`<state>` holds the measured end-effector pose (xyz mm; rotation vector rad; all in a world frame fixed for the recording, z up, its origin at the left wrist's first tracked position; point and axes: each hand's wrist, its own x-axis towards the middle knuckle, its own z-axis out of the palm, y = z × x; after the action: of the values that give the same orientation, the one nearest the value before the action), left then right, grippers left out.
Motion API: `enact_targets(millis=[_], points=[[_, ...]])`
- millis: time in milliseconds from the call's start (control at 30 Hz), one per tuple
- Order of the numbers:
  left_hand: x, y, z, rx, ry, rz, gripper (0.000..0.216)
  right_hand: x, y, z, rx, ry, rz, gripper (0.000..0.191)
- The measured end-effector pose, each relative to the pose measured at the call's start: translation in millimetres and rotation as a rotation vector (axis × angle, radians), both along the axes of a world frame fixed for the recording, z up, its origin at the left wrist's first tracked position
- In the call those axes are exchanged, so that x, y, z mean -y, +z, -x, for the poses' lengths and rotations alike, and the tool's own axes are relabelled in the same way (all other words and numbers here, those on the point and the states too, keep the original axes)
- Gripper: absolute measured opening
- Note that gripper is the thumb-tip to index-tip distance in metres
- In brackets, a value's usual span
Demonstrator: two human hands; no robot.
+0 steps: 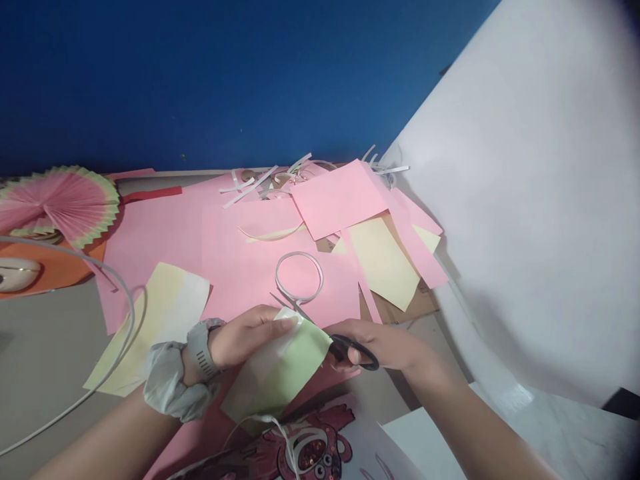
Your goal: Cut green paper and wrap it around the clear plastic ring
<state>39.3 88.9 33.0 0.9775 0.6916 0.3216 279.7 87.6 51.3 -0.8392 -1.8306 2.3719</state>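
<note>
My left hand pinches the top edge of a light green sheet of paper, thumb on its near face. A scrunchie and a grey watch band circle that wrist. My right hand grips the black handles of a pair of scissors. The scissor blades are spread along the sheet's upper edge, with one tip showing beyond it. Part of the lower blade is hidden behind the paper. Just past the blades lies a ring of white strip on pink paper.
At left are a folded paper fan, a computer mouse, a white cable and a pale yellow sheet. White paper strips, a pink sheet and a yellow sheet lie farther back, before a blue wall.
</note>
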Motion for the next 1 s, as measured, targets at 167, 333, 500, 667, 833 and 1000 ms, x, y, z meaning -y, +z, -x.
enact_targets(millis=[167,333,500,667,833,1000], points=[[-0.2,0.5,0.0,-0.01,-0.004,0.008,0.035,0.6,1.3,0.0,0.02,0.009,0.018,0.06],[0.7,0.0,-0.6,-0.029,0.013,0.03,0.034,0.2,2.7,-0.3,0.045,-0.007,-0.007,0.058],[0.4,2.1,-2.0,-0.04,0.021,0.068,0.035,1.1,1.5,-1.7,0.067,-0.01,-0.009,0.057],[0.4,1.0,-0.4,-0.06,0.046,0.075,0.036,1.5,1.1,-2.3,0.087,-0.017,-0.005,0.058],[1.4,-2.4,0.4,-0.07,0.07,0.06,0.035,1.8,0.3,-3.1,0.086,-0.014,0.012,0.058],[1.7,-2.5,-0.8,-0.067,0.084,0.039,0.035,3.1,-0.9,-4.1,0.09,-0.022,0.023,0.058]])
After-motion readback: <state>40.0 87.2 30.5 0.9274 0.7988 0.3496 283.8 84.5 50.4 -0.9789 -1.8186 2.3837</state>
